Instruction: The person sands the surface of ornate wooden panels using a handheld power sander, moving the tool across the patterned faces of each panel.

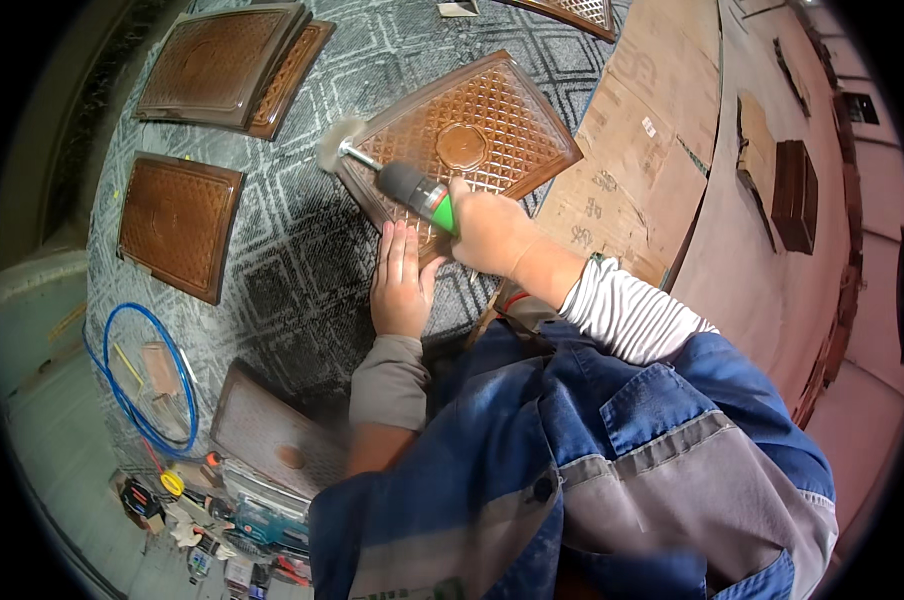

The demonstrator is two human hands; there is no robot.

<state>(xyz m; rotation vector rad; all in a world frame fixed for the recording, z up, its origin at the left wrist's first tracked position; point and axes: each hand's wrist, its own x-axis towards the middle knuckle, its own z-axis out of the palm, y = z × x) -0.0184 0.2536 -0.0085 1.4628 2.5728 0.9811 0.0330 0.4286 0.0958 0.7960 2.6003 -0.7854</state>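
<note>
My right hand (492, 235) is closed around a black and green power drill (417, 192). A round, pale buffing wheel (341, 146), blurred, is fitted at the drill's tip. It is against or just beside the left edge of a brown panel (517, 125) with a diamond relief and a round medallion. At the panel's near edge my left hand (404, 285) lies with its fingers stretched over the border, thumb apart. The panel rests tilted on the grey patterned cloth (302, 235).
Stacked brown panels (217, 60) lie far left, with a single panel (180, 225) nearer. A coiled blue hose (122, 385), another panel (272, 430) and assorted tools (262, 520) are at lower left. Flattened cardboard (632, 130) covers the right side, with brown pieces (794, 195) beyond.
</note>
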